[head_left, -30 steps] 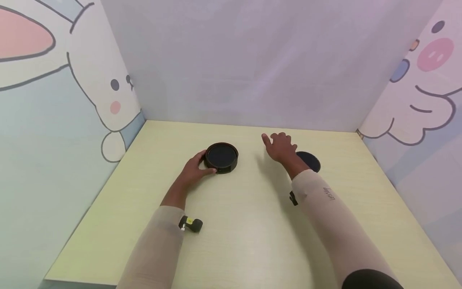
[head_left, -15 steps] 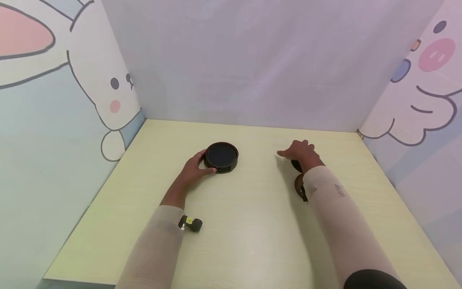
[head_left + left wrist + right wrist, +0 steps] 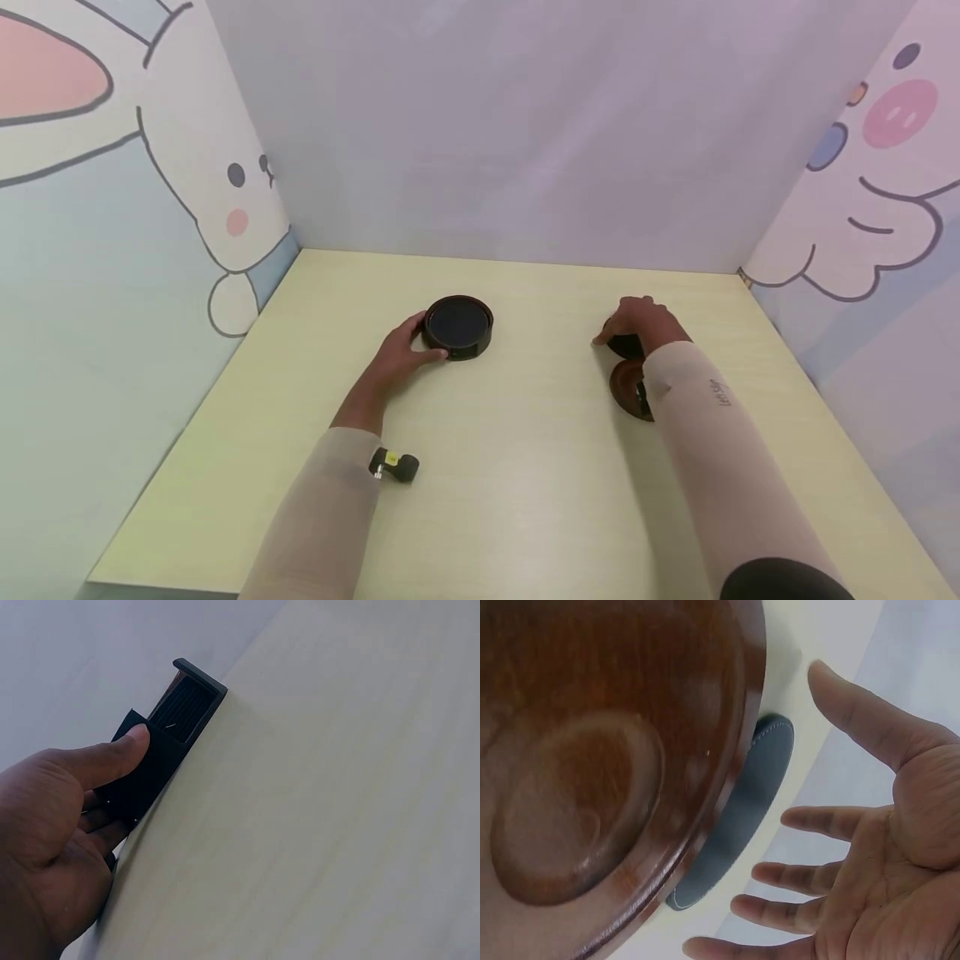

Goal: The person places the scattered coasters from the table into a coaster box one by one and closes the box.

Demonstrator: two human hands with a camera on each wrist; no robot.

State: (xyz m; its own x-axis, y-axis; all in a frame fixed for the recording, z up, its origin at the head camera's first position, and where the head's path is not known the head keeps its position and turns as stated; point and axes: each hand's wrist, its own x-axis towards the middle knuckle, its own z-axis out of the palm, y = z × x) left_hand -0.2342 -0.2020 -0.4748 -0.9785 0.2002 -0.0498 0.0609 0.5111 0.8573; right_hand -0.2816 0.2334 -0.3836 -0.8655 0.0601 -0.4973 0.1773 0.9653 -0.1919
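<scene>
In the head view, a round black coaster holder (image 3: 459, 327) stands left of centre on the table, a black disc in its top. My left hand (image 3: 401, 357) grips its side between thumb and fingers; the left wrist view shows the holder's cut-out (image 3: 184, 709) with stacked edges inside. At right, my right hand (image 3: 647, 321) is over a round black coaster (image 3: 624, 347) with stitched edging, partly hidden by the hand. Seen from the right wrist, the fingers (image 3: 795, 877) are spread apart from the coaster. Nearer me is a brown wooden saucer (image 3: 626, 387), partly covered by the sleeve.
The pale wooden table (image 3: 510, 467) runs back to a plain light wall (image 3: 495, 142). Side walls with cartoon animals (image 3: 225, 200) flank it. A small black camera (image 3: 401, 467) is strapped at the left wrist.
My right hand has moved right and slightly nearer, from beyond the black coaster to over it. The brown saucer has come into sight beneath the forearm. My left hand keeps its place on the holder.
</scene>
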